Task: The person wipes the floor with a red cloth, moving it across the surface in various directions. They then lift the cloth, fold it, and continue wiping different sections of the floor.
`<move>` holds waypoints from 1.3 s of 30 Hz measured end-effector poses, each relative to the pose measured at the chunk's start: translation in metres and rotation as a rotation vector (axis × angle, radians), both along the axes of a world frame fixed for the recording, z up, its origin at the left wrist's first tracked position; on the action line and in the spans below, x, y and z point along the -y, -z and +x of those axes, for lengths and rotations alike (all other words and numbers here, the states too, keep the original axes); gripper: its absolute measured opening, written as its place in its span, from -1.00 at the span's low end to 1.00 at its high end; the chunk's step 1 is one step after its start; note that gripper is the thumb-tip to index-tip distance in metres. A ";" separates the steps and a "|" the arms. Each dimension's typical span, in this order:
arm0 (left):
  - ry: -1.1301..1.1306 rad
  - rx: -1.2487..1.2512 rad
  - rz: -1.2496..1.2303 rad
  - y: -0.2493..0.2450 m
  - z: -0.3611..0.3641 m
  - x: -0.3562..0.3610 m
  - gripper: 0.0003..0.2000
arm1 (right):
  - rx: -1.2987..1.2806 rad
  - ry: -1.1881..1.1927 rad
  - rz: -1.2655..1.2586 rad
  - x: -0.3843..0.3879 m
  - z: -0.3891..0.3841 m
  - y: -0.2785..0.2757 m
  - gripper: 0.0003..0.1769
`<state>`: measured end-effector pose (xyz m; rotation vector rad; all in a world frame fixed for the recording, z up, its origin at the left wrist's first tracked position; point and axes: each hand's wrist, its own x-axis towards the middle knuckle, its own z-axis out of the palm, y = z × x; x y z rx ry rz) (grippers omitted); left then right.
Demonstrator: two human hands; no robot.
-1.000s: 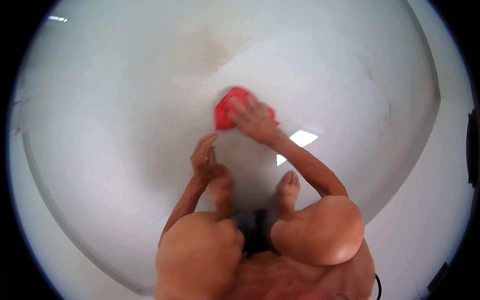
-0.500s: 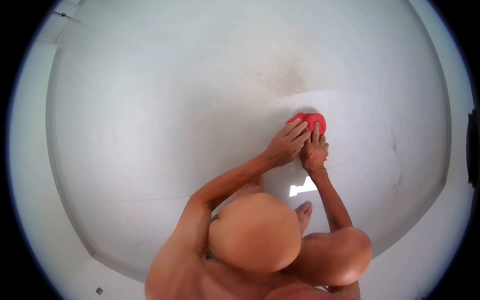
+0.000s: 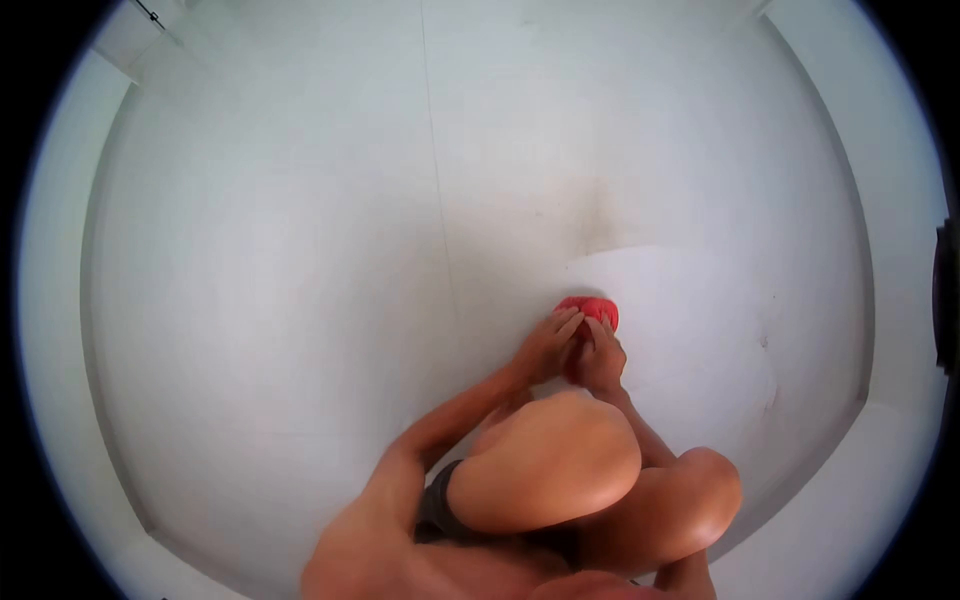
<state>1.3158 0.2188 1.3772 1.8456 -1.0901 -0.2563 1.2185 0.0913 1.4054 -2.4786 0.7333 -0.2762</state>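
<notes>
A bunched red cloth (image 3: pixel 588 304) lies on the pale floor in front of my knees. My left hand (image 3: pixel 548 342) comes in from the left, its fingers bent over the cloth's near left side. From the right, my right hand (image 3: pixel 602 358) grips the cloth's near right side with curled fingers. Both hands are close together, and their fingertips almost meet on top of the cloth. Part of the cloth is hidden under the fingers and between the hands.
Pale floor (image 3: pixel 280 230) stretches around me, with a brownish stain (image 3: pixel 598 215) beyond the cloth and small dark marks (image 3: pixel 764 342) to the right. My bent knees (image 3: pixel 550 460) are close behind my hands. Walls border the floor at left and right.
The view has shifted so that the floor stain sits lower in it. Both hands and the red cloth have slid left relative to the stain, and my fingers are now more curled.
</notes>
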 end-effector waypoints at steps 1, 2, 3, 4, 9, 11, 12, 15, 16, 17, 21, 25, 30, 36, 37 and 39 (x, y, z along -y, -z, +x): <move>-0.026 -0.053 -0.029 0.001 -0.004 0.001 -0.51 | 0.047 -0.018 0.008 0.001 -0.001 0.003 -0.48; -0.052 -0.111 -0.054 -0.032 0.001 0.005 -0.52 | 0.090 -0.037 0.020 0.004 -0.004 0.008 -0.48; -0.036 -0.382 0.035 -0.066 0.003 0.005 -0.58 | 0.129 -0.057 0.031 0.010 -0.007 0.013 -0.48; -0.126 -0.426 -0.003 -0.066 0.001 0.004 -0.59 | 0.089 -0.098 0.031 0.005 0.000 -0.007 -0.50; -0.422 -0.357 -0.273 -0.033 0.000 -0.027 -0.60 | -0.056 -0.352 0.221 -0.001 0.054 -0.063 -0.59; -0.444 -0.240 -0.250 -0.053 0.006 -0.045 -0.60 | -0.062 -0.460 0.236 -0.016 0.073 -0.091 -0.63; -0.455 -0.177 -0.238 -0.062 0.011 -0.045 -0.60 | -0.060 -0.515 0.244 -0.015 0.082 -0.099 -0.65; -0.537 0.036 -0.126 -0.053 0.014 -0.051 -0.57 | -0.136 -0.625 0.069 -0.007 0.094 -0.094 -0.68; -0.594 0.035 -0.104 -0.063 0.008 -0.051 -0.54 | -0.235 -0.567 0.098 -0.003 0.094 -0.111 -0.69; -0.602 -0.126 -0.079 -0.056 0.016 -0.063 -0.53 | -0.131 -0.565 0.156 -0.004 0.101 -0.105 -0.70; -0.547 -0.057 -0.017 -0.053 0.025 -0.069 -0.54 | 0.002 -0.441 0.290 0.022 0.096 -0.071 -0.71; -0.345 0.249 0.043 -0.056 0.021 -0.061 -0.52 | -0.138 -0.102 0.422 0.059 0.076 -0.061 -0.74; -0.171 0.240 0.069 -0.033 0.010 -0.014 -0.54 | -0.372 0.093 0.228 0.095 0.043 -0.031 -0.68; -0.178 0.337 0.292 -0.013 -0.004 -0.005 -0.54 | -0.226 -0.083 -0.071 0.091 0.056 -0.055 -0.56; -0.154 0.335 0.310 -0.011 -0.004 -0.009 -0.53 | -0.177 -0.148 -0.121 0.086 0.061 -0.062 -0.53; -0.105 0.337 0.348 -0.010 0.003 -0.022 -0.50 | -0.158 -0.293 -0.165 0.075 0.070 -0.059 -0.48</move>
